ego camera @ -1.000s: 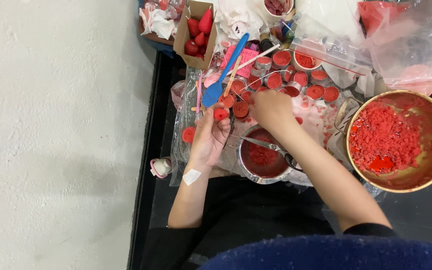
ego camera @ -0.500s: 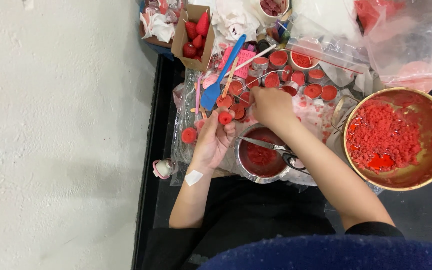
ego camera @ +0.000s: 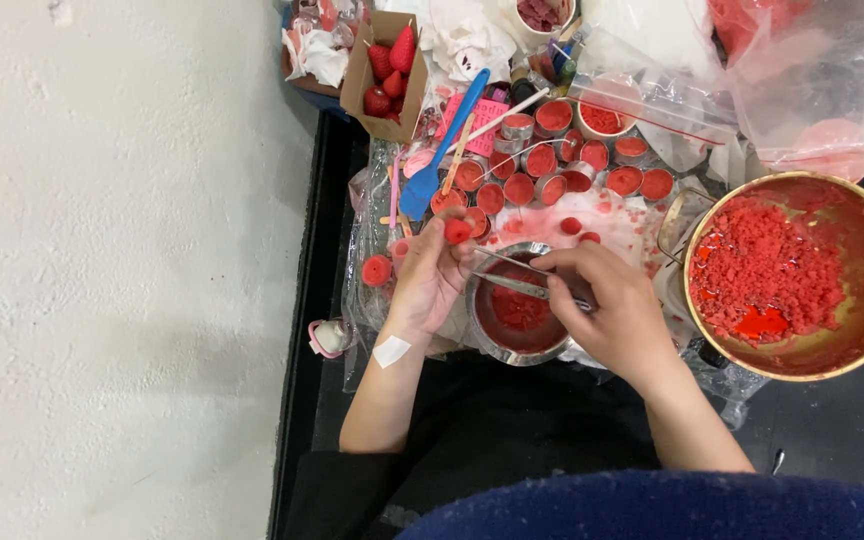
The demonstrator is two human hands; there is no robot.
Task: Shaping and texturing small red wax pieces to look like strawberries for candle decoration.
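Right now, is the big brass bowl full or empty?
Partly full: the brass bowl holds a heap of red crumbs left of centre; bare wall shows at right.

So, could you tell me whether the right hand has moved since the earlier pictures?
Yes: the right hand has come back from the red cups toward the small metal bowl.

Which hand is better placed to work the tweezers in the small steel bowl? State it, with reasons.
Right. The right hand already grips the tweezers, tips over the small steel bowl of red wax. The left hand is occupied, pinching a small red piece.
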